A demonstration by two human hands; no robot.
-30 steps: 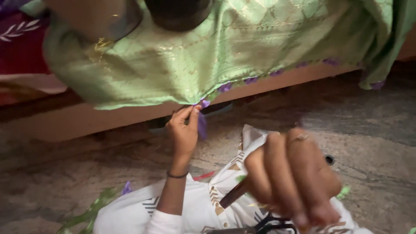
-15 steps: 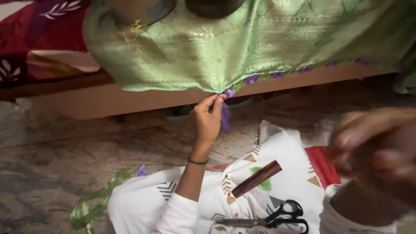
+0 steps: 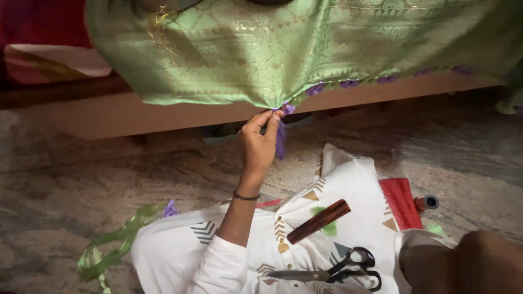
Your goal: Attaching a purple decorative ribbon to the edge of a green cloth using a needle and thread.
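My left hand [image 3: 259,144] reaches up and pinches a purple tassel [image 3: 281,142] at the lower edge of a green fabric with gold woven patterns [image 3: 261,54], which hangs over a wooden ledge. More purple tassels [image 3: 348,84] run along the fabric edge to the right. My right hand [image 3: 479,264] is a blurred brown shape at the bottom right, close to the camera; I cannot tell whether its fingers are closed. It hovers near the black-handled scissors [image 3: 338,269].
A white patterned cloth [image 3: 359,179] on my lap carries the scissors and a brown wooden stick [image 3: 318,220]. A red pad [image 3: 401,202] and a reddish spool [image 3: 426,203] lie beside it. Green fabric scraps [image 3: 109,250] lie on the mottled stone floor. The wooden ledge [image 3: 109,114] runs across the back.
My right hand dropped from the middle of the view to the bottom right corner; the brown stick now lies on the white cloth. My left hand stays pinched on the tassel.
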